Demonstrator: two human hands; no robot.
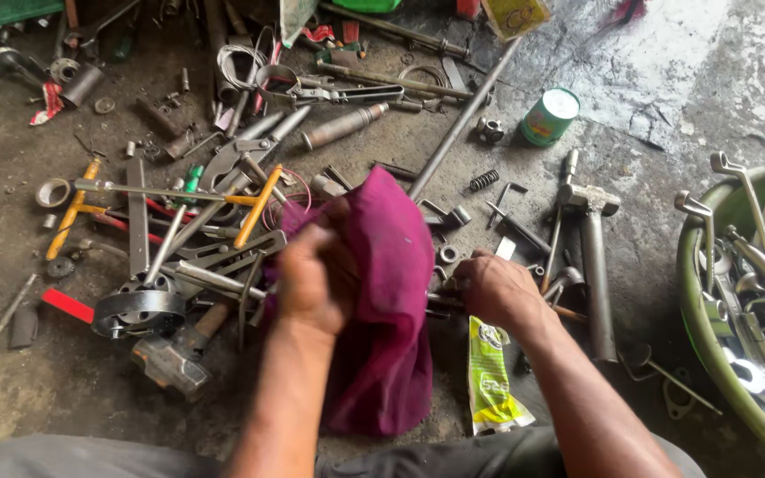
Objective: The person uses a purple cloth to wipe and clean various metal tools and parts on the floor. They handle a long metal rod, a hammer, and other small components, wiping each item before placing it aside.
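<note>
Head view of a cluttered workshop floor. The left hand (312,279) is closing its fingers around a magenta cloth (382,310), which is hanging from the grip over the concrete floor (11,398). The right hand (496,288) is curling down among small metal parts; whether it is holding one cannot be told. A green sachet (489,376) is lying just beneath it, a hammer (591,257) nearby, and a green basin (710,345) of wrenches is sitting at right.

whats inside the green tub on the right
The green tub holds a heap of metal spanners and wrenches, their ends sticking over the rim. The picture's edge cuts off part of the tub, and the pile hides its bottom.
</note>
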